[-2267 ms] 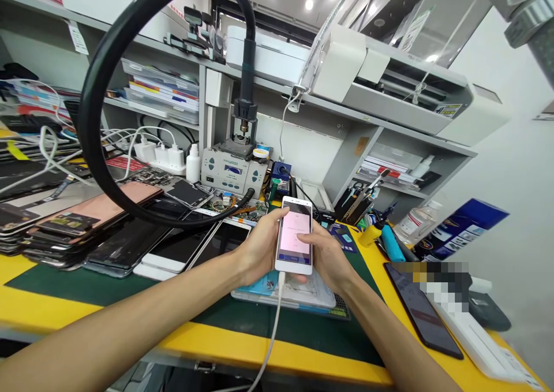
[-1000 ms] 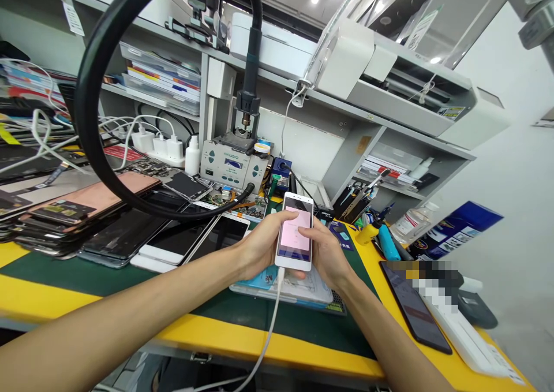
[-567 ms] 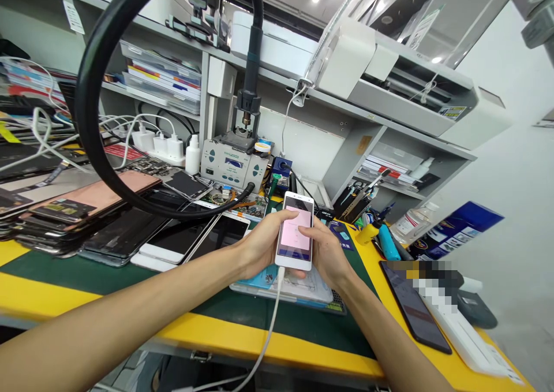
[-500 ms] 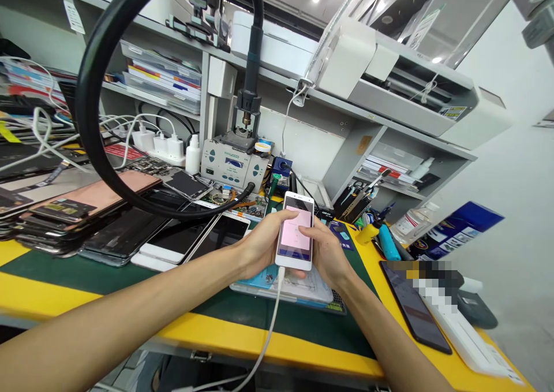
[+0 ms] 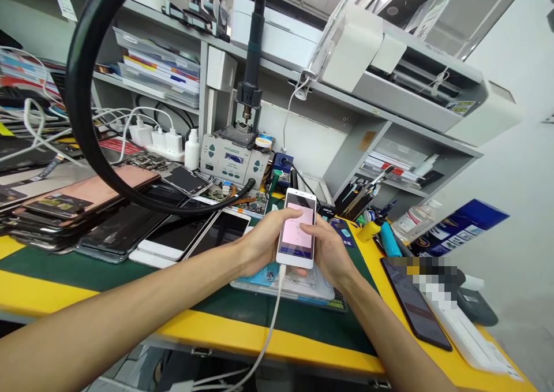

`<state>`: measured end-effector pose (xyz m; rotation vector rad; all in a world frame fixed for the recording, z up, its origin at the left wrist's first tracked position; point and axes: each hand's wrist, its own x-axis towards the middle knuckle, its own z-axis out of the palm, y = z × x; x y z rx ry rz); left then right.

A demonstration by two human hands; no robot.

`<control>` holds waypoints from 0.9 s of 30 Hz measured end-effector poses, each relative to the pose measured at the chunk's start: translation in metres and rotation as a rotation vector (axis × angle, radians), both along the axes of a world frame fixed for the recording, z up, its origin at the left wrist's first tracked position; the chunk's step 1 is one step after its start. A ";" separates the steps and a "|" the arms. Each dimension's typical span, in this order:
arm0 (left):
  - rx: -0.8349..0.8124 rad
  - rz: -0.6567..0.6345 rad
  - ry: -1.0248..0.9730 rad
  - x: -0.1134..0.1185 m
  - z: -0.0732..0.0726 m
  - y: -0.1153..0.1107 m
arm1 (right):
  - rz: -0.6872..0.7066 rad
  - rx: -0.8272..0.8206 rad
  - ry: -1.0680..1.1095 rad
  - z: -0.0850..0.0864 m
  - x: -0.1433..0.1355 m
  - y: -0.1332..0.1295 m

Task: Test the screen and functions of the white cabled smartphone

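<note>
A white smartphone (image 5: 297, 249) with a lit, pinkish screen is held upright between both hands above the bench. My left hand (image 5: 265, 243) is closed around its left side, the thumb lying over the upper screen. On the other side my right hand (image 5: 331, 250) grips the right edge, with its thumb on the screen's middle. A white charging cable (image 5: 277, 305) is plugged into the bottom of the phone and hangs down over the bench's front edge. Beneath the hands lies a clear plastic case (image 5: 281, 292) with blue and white contents. The backs of the fingers are mostly hidden behind the phone.
Stacked phone parts (image 5: 86, 198) and more phones (image 5: 173, 239) cover the left. A black hose (image 5: 80, 86) loops from a grey soldering station (image 5: 229, 158). A dark tablet (image 5: 415, 305), bottle (image 5: 418, 219) and white box (image 5: 471, 334) stand at right. A printer-like machine (image 5: 402, 80) sits on the shelf.
The camera view has shifted slightly. Both hands keep the same hold on the phone, with the thumbs nearly where they were on the screen.
</note>
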<state>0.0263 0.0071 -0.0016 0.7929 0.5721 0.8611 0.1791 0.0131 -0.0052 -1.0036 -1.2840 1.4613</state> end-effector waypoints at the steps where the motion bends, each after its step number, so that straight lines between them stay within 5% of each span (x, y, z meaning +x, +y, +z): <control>1: -0.006 -0.003 0.006 0.000 0.001 0.000 | -0.008 -0.004 0.001 0.001 -0.001 -0.001; 27: -0.005 -0.001 0.028 0.000 0.001 -0.001 | -0.005 0.011 -0.051 0.000 -0.002 -0.001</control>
